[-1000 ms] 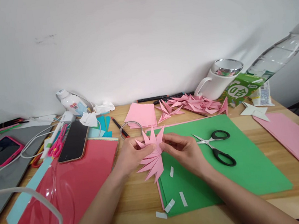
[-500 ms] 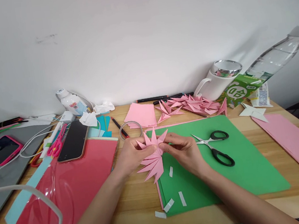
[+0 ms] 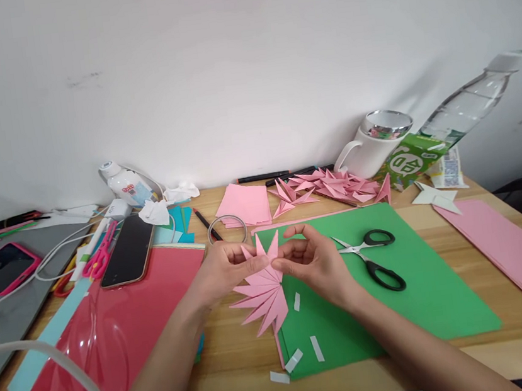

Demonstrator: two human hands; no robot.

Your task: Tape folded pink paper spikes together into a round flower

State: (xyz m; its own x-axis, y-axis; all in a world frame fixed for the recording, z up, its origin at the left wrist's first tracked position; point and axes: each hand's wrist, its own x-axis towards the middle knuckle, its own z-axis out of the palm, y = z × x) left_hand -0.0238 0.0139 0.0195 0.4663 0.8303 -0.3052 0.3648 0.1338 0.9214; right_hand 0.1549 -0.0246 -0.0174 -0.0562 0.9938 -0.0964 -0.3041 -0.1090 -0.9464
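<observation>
Both hands meet at a pink folded-paper fan [image 3: 264,296] made of several pointed pieces, held over the left edge of the green paper [image 3: 425,289]. My left hand [image 3: 225,269] pinches its upper part, thumb in front and fingers behind. My right hand [image 3: 314,265] closes thumb and fingertips at the fan's right side, close to the left thumb. Just right of that hand, black-handled scissors [image 3: 367,249] lie partly spread on the green paper. Small white strips [image 3: 316,348] lie below the hands.
A heap of pink folded pieces [image 3: 340,186], pink squares [image 3: 245,204] and a roll of tape [image 3: 227,228] lie at the back. A white mug [image 3: 374,150] and a tilted water bottle [image 3: 472,100] stand back right. Left are a phone [image 3: 127,250], pink scissors [image 3: 101,250] and a red plastic-covered pack [image 3: 129,326].
The fan has tilted and dropped slightly, its lower points swinging left. My right index finger has lifted off its upper points. The whole view has shifted a little.
</observation>
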